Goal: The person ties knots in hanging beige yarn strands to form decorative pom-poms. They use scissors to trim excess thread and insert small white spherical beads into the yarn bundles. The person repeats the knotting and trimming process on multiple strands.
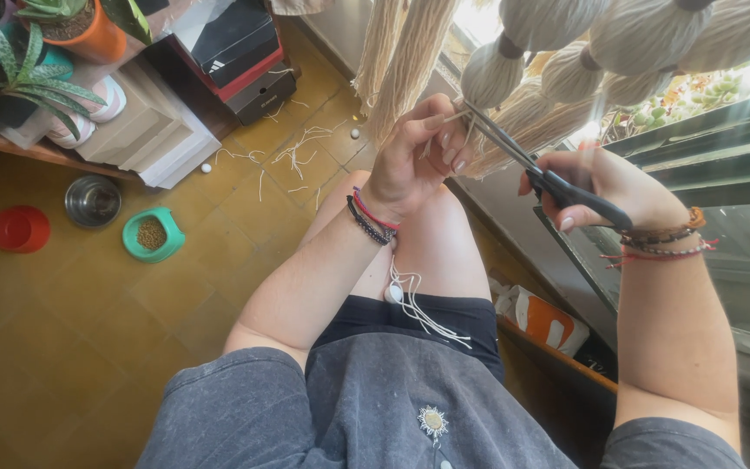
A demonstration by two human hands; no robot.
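Your left hand (pixel 418 161) is pinching a tassel strand (pixel 455 115) while your right hand (pixel 614 187) is gripping the scissors (pixel 523 161), blades angling up-left toward it.

Daylight glares through the window (pixel 479 22) upper right; near it tassels blur, while edges bend fisheye-wise.

This looks like a room in a home, used for handcraft. The floor (pixel 88 313) is ochre tile, with pet bowls (pixel 93 201) on it, one green dish (pixel 151 234) holding kibble. Potted plants (pixel 19 65) sit on a low shelf beside stacked shoeboxes (pixel 236 52). Cream yarn tassels (pixel 566 52) hang by what may be a window, and cord scraps (pixel 297 152) litter the tiles.
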